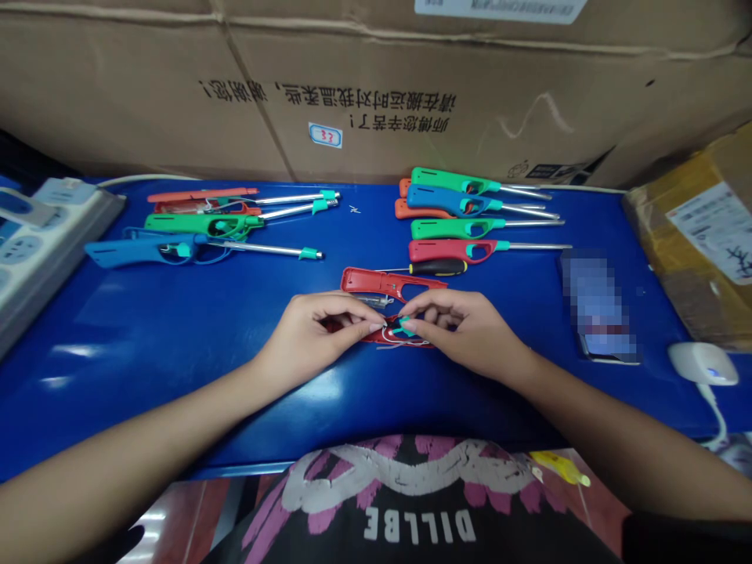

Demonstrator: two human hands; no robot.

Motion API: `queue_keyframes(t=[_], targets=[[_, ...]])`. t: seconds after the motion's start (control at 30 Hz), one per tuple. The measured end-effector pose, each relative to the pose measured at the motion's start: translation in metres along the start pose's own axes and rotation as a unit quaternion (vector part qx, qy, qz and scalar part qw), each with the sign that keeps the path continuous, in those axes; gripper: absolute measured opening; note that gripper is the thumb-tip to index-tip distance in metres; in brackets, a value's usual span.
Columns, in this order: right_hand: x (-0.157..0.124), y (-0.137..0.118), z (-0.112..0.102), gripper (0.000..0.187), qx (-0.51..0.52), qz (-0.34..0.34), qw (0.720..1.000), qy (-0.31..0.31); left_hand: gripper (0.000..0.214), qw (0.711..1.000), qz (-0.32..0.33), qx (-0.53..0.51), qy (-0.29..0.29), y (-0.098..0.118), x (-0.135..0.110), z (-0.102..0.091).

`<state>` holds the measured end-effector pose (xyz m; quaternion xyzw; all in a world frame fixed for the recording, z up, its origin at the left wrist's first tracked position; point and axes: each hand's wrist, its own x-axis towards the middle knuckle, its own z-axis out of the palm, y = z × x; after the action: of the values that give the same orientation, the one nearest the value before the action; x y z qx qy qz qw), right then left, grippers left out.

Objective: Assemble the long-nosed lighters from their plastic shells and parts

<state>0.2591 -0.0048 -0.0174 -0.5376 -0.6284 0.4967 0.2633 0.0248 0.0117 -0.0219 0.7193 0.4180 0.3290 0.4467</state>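
Note:
An opened red gas lighter lies in pieces before me. My left hand (329, 329) is closed in a pinch over the near red shell half (376, 337), by a thin white wire (406, 340); what its fingertips hold is too small to make out. My right hand (464, 325) pinches a small teal trigger (405, 326) at the same shell. Just beyond my fingers is the other red shell half (376, 280), with a clear fuel tank (376, 301) partly hidden by my left hand. A black and yellow screwdriver (438, 268) lies behind them.
Opened lighters, one of them blue (135, 252), lie at the left near a power strip (35, 243). Several closed lighters, including a red one (452, 251), lie at the back right. A phone (599, 313), a white device (702, 363) and cardboard boxes (352, 70) border the blue table (176, 376).

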Motion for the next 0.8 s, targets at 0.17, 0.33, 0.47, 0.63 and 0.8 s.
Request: queue_keyframes(t=[0.17,0.33,0.47,0.63,0.8], targets=[[-0.0001,-0.0021,0.0010,0.017,0.016,0.014,0.999,-0.029,0.006,1.000,-0.011,-0.012,0.002,0.0004,-0.0013,0.0010],[-0.0002,-0.0029,0.0018,0.016,0.011,0.022,0.999,-0.033,0.006,1.000,-0.024,-0.014,0.008,0.0022,-0.0010,0.0017],[0.0007,-0.0022,0.0034,0.015,0.036,0.015,0.999,-0.032,0.006,1.000,-0.001,-0.003,0.005,0.0006,-0.0002,0.0023],[0.0022,0.0009,0.0072,0.021,0.088,0.006,0.995,-0.042,0.008,0.999,0.042,0.010,0.003,-0.0023,-0.0009,0.0033],[0.0024,0.0034,0.0084,0.019,0.091,0.010,0.995,-0.040,0.008,0.998,0.056,0.009,0.006,-0.0028,-0.0016,0.0043]])
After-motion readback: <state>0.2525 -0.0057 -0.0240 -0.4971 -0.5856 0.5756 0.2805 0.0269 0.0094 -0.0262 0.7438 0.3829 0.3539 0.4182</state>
